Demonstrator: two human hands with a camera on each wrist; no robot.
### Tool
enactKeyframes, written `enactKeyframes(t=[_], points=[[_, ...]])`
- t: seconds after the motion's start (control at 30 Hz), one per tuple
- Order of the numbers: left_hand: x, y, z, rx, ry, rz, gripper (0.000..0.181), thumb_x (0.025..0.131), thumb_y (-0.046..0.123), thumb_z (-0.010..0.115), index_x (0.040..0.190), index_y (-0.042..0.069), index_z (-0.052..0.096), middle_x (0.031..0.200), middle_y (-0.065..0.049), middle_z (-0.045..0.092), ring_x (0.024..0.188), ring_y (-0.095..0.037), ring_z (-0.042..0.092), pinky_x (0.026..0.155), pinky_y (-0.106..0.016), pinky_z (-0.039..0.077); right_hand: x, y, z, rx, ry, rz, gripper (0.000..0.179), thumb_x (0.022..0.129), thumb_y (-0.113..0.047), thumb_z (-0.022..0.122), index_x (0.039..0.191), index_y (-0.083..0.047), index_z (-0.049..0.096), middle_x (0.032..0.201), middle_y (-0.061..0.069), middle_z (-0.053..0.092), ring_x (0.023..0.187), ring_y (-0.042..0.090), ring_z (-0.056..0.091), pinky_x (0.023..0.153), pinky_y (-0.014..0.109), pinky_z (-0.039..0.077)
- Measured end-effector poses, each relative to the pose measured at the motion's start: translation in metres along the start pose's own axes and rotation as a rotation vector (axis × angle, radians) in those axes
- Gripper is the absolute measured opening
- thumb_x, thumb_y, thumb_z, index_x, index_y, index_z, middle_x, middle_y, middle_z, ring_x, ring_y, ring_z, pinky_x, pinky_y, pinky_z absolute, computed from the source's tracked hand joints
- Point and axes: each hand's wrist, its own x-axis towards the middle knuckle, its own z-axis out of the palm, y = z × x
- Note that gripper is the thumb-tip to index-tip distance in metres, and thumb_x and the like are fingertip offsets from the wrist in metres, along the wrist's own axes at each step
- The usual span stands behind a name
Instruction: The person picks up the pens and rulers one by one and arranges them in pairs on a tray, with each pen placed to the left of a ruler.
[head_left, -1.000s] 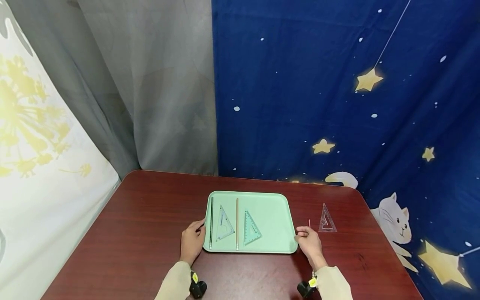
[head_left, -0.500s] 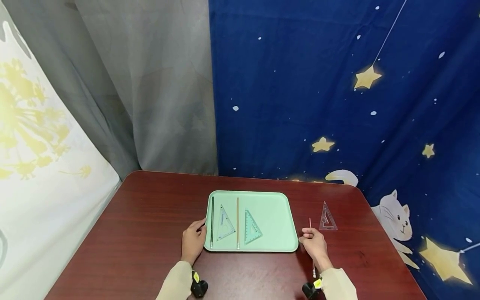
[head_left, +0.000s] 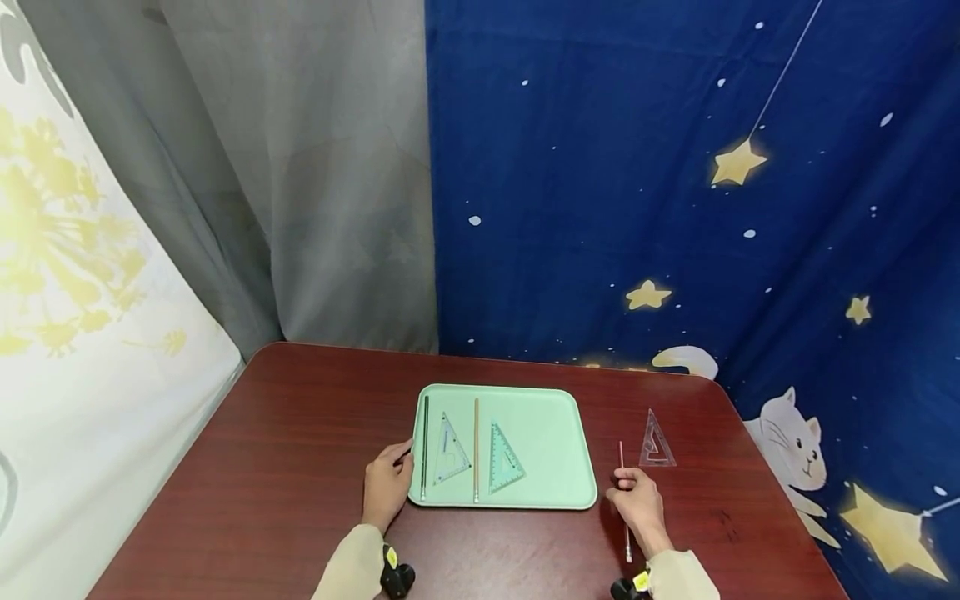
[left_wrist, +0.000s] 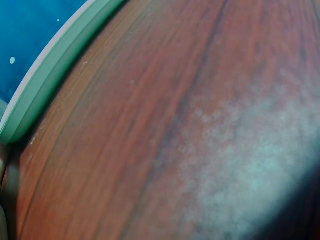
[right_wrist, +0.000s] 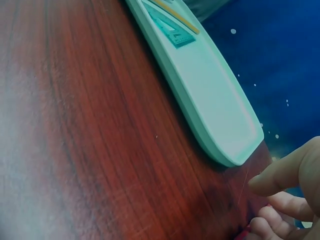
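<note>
In the head view, my left hand (head_left: 387, 486) grips the left rim of a mint-green tray (head_left: 555, 467). Two pencils lie on it, one black (head_left: 425, 446) and one wooden (head_left: 476, 450), along with a clear set square (head_left: 452, 454) and a green set square (head_left: 506, 462). My right hand (head_left: 637, 504) is over a red pencil (head_left: 627, 542) on the table, right of the tray. In the right wrist view its thumb (right_wrist: 280, 177) stands apart from the bent fingers, with a bit of red beneath them. The hand covers the pencil's middle.
Further right on the brown table (head_left: 322, 400) lies another clear set square (head_left: 657, 442). Grey and blue star-patterned curtains (head_left: 570, 208) hang behind the table's far edge. A dark wrist camera (head_left: 397, 577) sits at each sleeve.
My right hand has drawn away from the tray's right corner, rightward and toward me, showing more of the red pencil. The left hand, tray and pencils keep their places.
</note>
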Motion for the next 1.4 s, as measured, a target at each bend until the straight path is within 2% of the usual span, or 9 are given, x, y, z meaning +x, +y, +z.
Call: enactKeyframes(t=[0.4,0.57,0.73,0.93,1.17,1.3,1.4], points=[[-0.001,-0.001,0.000,0.000,-0.004,-0.011,0.030,0.093,0.009,0.058,0.122,0.007,0.066,0.117,-0.014,0.066,0.096,-0.027,0.068,0.076,-0.035,0.055,-0.001,0.009,-0.007,-0.100,0.043,-0.061,0.044,0.060,-0.002,0.069,0.102,0.008,0.062,0.088,0.023,0.064,0.081,0.033,0.060,0.072,0.042,0.046],[-0.002,0.000,0.000,0.008,0.005,-0.014,0.030,0.093,0.009,0.059,0.121,0.007,0.067,0.114,-0.013,0.067,0.094,-0.025,0.069,0.073,-0.033,0.055,-0.001,0.011,-0.008,-0.128,0.033,-0.043,0.046,0.060,-0.003,0.069,0.104,0.009,0.060,0.091,0.025,0.062,0.085,0.036,0.058,0.074,0.044,0.046],[-0.001,0.000,0.002,0.015,0.015,0.000,0.029,0.093,0.009,0.059,0.121,0.007,0.067,0.113,-0.013,0.067,0.094,-0.026,0.069,0.074,-0.034,0.056,-0.001,0.011,-0.009,-0.138,0.015,-0.029,0.047,0.060,0.000,0.067,0.105,0.010,0.058,0.088,0.023,0.062,0.080,0.033,0.059,0.067,0.040,0.046],[-0.001,-0.001,0.001,0.006,0.013,-0.003,0.029,0.093,0.009,0.059,0.121,0.007,0.067,0.113,-0.013,0.067,0.094,-0.027,0.069,0.074,-0.035,0.056,-0.001,0.009,-0.009,-0.159,-0.008,-0.003,0.048,0.063,-0.001,0.064,0.109,0.010,0.054,0.089,0.022,0.064,0.080,0.032,0.060,0.065,0.041,0.047],[0.000,-0.002,0.001,0.021,0.009,-0.010,0.029,0.093,0.009,0.058,0.121,0.007,0.067,0.115,-0.014,0.067,0.095,-0.027,0.069,0.075,-0.036,0.056,0.000,0.008,-0.007,-0.199,-0.027,0.009,0.041,0.067,-0.001,0.058,0.107,0.008,0.060,0.084,0.015,0.067,0.080,0.032,0.063,0.066,0.045,0.049],[-0.001,-0.001,0.000,0.014,0.005,-0.013,0.029,0.094,0.010,0.058,0.122,0.007,0.067,0.115,-0.014,0.067,0.095,-0.027,0.069,0.075,-0.036,0.056,-0.001,0.007,-0.008,-0.153,-0.030,0.011,0.039,0.067,-0.001,0.061,0.104,0.011,0.061,0.079,0.013,0.067,0.064,0.023,0.063,0.057,0.037,0.052],[-0.001,0.000,0.000,0.008,0.006,-0.008,0.029,0.094,0.010,0.058,0.121,0.006,0.067,0.115,-0.014,0.067,0.095,-0.027,0.069,0.075,-0.036,0.056,-0.002,0.006,-0.009,-0.059,-0.048,0.043,0.040,0.067,0.001,0.062,0.105,0.014,0.058,0.081,0.017,0.065,0.055,0.016,0.059,0.048,0.031,0.051]])
